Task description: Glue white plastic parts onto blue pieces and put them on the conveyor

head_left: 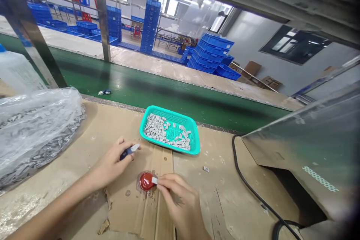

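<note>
My left hand (116, 159) is closed round a small dark blue plastic piece with a pale grey end (129, 151). Between the thumb and fingertips of my right hand (178, 195) is a small light grey plastic piece (154, 180). Its far end touches the edge of a small round dish of glossy red paste or liquid (146, 182). Beyond both hands stands a turquoise basket (170, 110) with many small grey plastic pieces (155, 129), heaped thickest on its left side. The exact kind of these pieces is too small to tell.
A large clear bag of grey pieces (42, 127) lies at the left. One loose grey piece (206, 169) rests right of the basket. A black cable (247, 183) runs beside a metal housing (303, 150). Behind the cardboard-covered bench is a green conveyor belt (126, 82) carrying a small blue-and-white piece (104, 92).
</note>
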Action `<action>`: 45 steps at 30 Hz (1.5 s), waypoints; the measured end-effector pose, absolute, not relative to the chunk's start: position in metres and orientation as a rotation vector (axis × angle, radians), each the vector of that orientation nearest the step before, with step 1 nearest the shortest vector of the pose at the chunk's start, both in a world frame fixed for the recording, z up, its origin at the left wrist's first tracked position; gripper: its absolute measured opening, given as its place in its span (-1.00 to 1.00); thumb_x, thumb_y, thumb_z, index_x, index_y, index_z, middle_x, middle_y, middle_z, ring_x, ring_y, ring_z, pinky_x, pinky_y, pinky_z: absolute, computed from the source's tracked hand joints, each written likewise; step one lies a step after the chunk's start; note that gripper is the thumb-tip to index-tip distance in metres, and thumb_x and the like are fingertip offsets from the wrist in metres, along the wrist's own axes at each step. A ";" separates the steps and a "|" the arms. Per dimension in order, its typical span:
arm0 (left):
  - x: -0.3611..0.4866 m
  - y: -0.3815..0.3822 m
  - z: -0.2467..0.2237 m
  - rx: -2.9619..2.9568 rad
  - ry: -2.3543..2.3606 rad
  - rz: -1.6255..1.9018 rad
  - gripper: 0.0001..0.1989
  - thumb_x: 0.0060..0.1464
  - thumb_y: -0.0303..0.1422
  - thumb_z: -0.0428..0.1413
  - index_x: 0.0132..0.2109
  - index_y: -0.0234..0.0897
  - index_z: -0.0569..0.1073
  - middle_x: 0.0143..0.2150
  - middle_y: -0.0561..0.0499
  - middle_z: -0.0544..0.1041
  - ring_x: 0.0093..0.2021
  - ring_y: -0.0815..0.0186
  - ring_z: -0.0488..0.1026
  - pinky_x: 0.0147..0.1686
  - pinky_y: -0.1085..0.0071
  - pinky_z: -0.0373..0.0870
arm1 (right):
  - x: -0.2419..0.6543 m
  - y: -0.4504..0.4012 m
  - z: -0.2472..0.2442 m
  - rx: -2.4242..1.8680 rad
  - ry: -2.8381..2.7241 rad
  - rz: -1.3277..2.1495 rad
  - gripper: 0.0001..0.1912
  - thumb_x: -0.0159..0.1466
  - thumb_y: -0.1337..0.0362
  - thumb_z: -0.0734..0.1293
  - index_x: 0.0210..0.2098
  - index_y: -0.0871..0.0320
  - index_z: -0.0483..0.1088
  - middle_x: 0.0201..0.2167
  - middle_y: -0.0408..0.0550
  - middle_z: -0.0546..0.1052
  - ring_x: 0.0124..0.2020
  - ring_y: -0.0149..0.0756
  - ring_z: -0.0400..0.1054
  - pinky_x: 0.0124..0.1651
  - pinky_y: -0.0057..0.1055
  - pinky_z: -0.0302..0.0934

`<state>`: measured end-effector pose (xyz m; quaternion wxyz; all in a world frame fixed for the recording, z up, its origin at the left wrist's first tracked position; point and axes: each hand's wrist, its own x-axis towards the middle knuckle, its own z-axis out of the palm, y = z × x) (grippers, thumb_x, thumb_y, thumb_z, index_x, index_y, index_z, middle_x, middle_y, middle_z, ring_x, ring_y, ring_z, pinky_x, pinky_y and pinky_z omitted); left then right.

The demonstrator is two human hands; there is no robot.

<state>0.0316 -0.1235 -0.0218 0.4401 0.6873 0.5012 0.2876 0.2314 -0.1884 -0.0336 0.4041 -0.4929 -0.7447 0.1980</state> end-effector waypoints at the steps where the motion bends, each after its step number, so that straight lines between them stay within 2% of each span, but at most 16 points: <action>1: 0.031 -0.124 -0.027 1.780 1.304 0.689 -0.75 0.06 -0.38 -0.17 -0.13 -0.23 0.31 -0.26 0.00 0.18 -0.25 0.30 0.22 -0.21 0.35 0.17 | 0.231 -0.187 -0.037 -1.228 -1.878 0.502 -0.83 0.15 0.50 0.23 -0.38 0.19 0.43 -0.43 -0.03 0.47 -0.40 -0.38 0.38 -0.37 -0.51 0.31; 5: 0.030 -0.129 -0.036 1.856 1.403 0.635 -0.61 0.09 -0.39 -0.21 0.07 -0.15 0.23 -0.26 -0.01 0.18 -0.29 0.30 0.25 -0.26 0.36 0.23 | 0.228 -0.183 -0.045 -1.196 -1.881 0.497 -0.82 0.16 0.51 0.21 -0.35 0.21 0.42 -0.43 -0.01 0.44 -0.39 -0.38 0.37 -0.39 -0.52 0.30; 8: 0.029 -0.128 -0.034 1.850 1.428 0.679 -0.60 0.12 -0.34 -0.23 0.11 -0.15 0.14 -0.25 -0.01 0.24 -0.27 0.28 0.27 -0.26 0.36 0.23 | 0.228 -0.181 -0.045 -1.184 -1.906 0.514 -0.81 0.16 0.53 0.21 -0.34 0.23 0.42 -0.43 0.00 0.43 -0.38 -0.38 0.37 -0.38 -0.52 0.29; 11: 0.030 -0.128 -0.030 1.773 1.481 0.676 -0.66 0.12 -0.30 -0.20 0.05 -0.18 0.11 -0.26 0.01 0.30 -0.28 0.27 0.29 -0.30 0.37 0.21 | 0.229 -0.180 -0.044 -1.166 -1.915 0.478 -0.82 0.15 0.54 0.21 -0.36 0.24 0.41 -0.43 0.01 0.43 -0.39 -0.39 0.36 -0.38 -0.53 0.29; 14: 0.031 -0.129 -0.026 1.713 1.471 0.696 -0.78 0.10 -0.29 -0.17 -0.10 -0.22 0.17 -0.29 0.04 0.33 -0.36 0.32 0.29 -0.40 0.43 0.17 | 0.230 -0.182 -0.042 -1.174 -1.929 0.441 -0.82 0.14 0.56 0.22 -0.37 0.24 0.40 -0.43 0.01 0.43 -0.38 -0.40 0.36 -0.36 -0.54 0.29; 17: 0.033 -0.132 -0.022 1.725 1.364 0.687 -0.85 0.10 -0.28 -0.15 -0.22 -0.23 0.21 -0.32 0.06 0.36 -0.36 0.34 0.28 -0.39 0.44 0.15 | 0.231 -0.186 -0.038 -1.135 -1.961 0.391 -0.78 0.14 0.59 0.21 -0.32 0.23 0.39 -0.41 0.01 0.42 -0.36 -0.40 0.35 -0.33 -0.53 0.30; 19: 0.033 -0.133 -0.020 1.756 1.283 0.658 -0.85 0.10 -0.27 -0.11 -0.24 -0.22 0.25 -0.34 0.08 0.37 -0.35 0.33 0.29 -0.36 0.44 0.14 | 0.231 -0.187 -0.035 -1.088 -1.980 0.330 -0.74 0.13 0.61 0.21 -0.27 0.22 0.37 -0.38 0.02 0.42 -0.32 -0.38 0.35 -0.30 -0.50 0.31; 23: 0.032 -0.133 -0.023 1.840 1.163 0.725 -0.85 0.09 -0.27 -0.06 -0.23 -0.19 0.33 -0.25 0.06 0.39 -0.24 0.31 0.30 -0.27 0.43 0.16 | 0.228 -0.186 -0.033 -1.057 -2.024 0.299 -0.72 0.14 0.61 0.19 -0.25 0.20 0.36 -0.41 0.00 0.41 -0.35 -0.37 0.34 -0.33 -0.47 0.31; 26: 0.032 -0.132 -0.025 1.791 1.170 0.763 -0.84 0.06 -0.24 -0.02 -0.26 -0.18 0.37 -0.26 0.06 0.41 -0.25 0.31 0.31 -0.30 0.44 0.17 | 0.226 -0.185 -0.035 -1.068 -2.022 0.312 -0.74 0.14 0.60 0.19 -0.26 0.21 0.37 -0.41 0.00 0.42 -0.34 -0.37 0.34 -0.32 -0.47 0.31; 29: 0.032 -0.132 -0.027 1.587 1.169 0.786 -0.83 0.06 -0.21 -0.03 -0.26 -0.19 0.29 -0.38 0.09 0.42 -0.39 0.36 0.34 -0.38 0.46 0.19 | 0.227 -0.185 -0.039 -1.089 -2.019 0.307 -0.76 0.14 0.59 0.19 -0.29 0.23 0.38 -0.41 0.02 0.42 -0.34 -0.36 0.35 -0.32 -0.47 0.31; 32: 0.034 -0.132 -0.029 1.288 1.057 0.829 -0.82 0.06 -0.21 -0.03 -0.27 -0.19 0.15 -0.42 0.12 0.43 -0.54 0.45 0.29 -0.50 0.52 0.17 | 0.230 -0.186 -0.042 -1.119 -2.011 0.321 -0.76 0.14 0.59 0.19 -0.29 0.23 0.39 -0.39 0.04 0.43 -0.33 -0.35 0.36 -0.30 -0.46 0.31; 35: 0.038 -0.132 -0.031 1.046 0.970 0.908 -0.79 0.06 -0.18 -0.03 -0.29 -0.22 0.16 -0.41 0.11 0.40 -0.52 0.48 0.26 -0.56 0.58 0.14 | 0.231 -0.187 -0.046 -1.114 -1.991 0.335 -0.77 0.14 0.59 0.21 -0.30 0.23 0.40 -0.38 0.04 0.44 -0.31 -0.35 0.36 -0.29 -0.46 0.31; 39: 0.042 -0.132 -0.025 0.671 0.873 0.989 -0.73 0.15 -0.26 -0.17 -0.14 -0.36 0.25 -0.36 -0.01 0.40 -0.38 0.43 0.33 -0.40 0.54 0.27 | 0.230 -0.187 -0.047 -1.065 -1.953 0.345 -0.78 0.13 0.59 0.22 -0.29 0.24 0.40 -0.39 0.05 0.44 -0.32 -0.36 0.36 -0.28 -0.47 0.32; 42: 0.040 -0.134 -0.017 0.508 0.757 0.951 -0.75 0.12 -0.43 -0.12 -0.06 -0.43 0.26 -0.25 -0.10 0.43 -0.22 0.37 0.37 -0.19 0.48 0.30 | 0.229 -0.187 -0.043 -1.059 -1.939 0.325 -0.77 0.13 0.59 0.23 -0.28 0.24 0.39 -0.39 0.04 0.44 -0.31 -0.36 0.36 -0.26 -0.47 0.32; 45: 0.036 -0.137 -0.013 0.476 0.659 0.902 -0.71 0.06 -0.47 -0.01 -0.03 -0.36 0.26 -0.08 -0.12 0.39 -0.01 0.29 0.30 -0.01 0.39 0.24 | 0.228 -0.188 -0.036 -1.074 -1.951 0.326 -0.78 0.13 0.59 0.23 -0.30 0.24 0.40 -0.39 0.03 0.44 -0.32 -0.37 0.36 -0.27 -0.48 0.31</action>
